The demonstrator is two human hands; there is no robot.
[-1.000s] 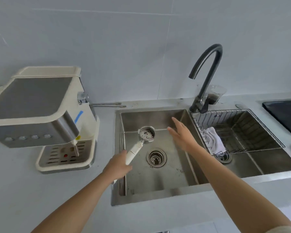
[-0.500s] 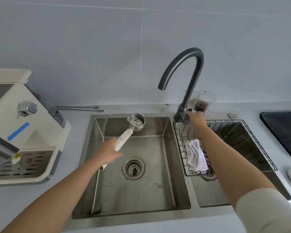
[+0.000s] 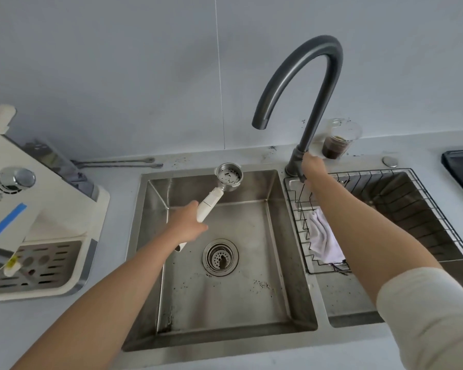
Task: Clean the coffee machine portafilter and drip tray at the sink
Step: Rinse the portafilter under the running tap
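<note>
In the head view, the left basin of the steel sink (image 3: 219, 305) is the landmark. It holds no standing water that shows; dark coffee grounds are scattered over its floor, thickest in front of the round drain strainer (image 3: 220, 257) at its middle. Over the basin's back edge hangs the portafilter (image 3: 228, 177), its metal basket facing up with dark specks of grounds clinging inside, its white handle slanting down and toward the front left. To the right of the basin a black wire rack (image 3: 385, 217) sits in the second basin, with a crumpled white cloth (image 3: 324, 239) at the rack's left end. Behind and right of the basin, on the counter, stands a clear plastic cup (image 3: 338, 142) partly filled with dark liquid. Left of the basin stands the coffee machine (image 3: 38, 209), its slotted drip tray (image 3: 32, 265) in place at its base.

The left hand (image 3: 186, 227) is closed around the lower part of the portafilter's handle, holding it up over the basin. The right hand (image 3: 314, 166) is curled over the base of the dark gooseneck faucet (image 3: 305, 102), just behind the basin's back right corner; how tightly it grips cannot be told.
</note>
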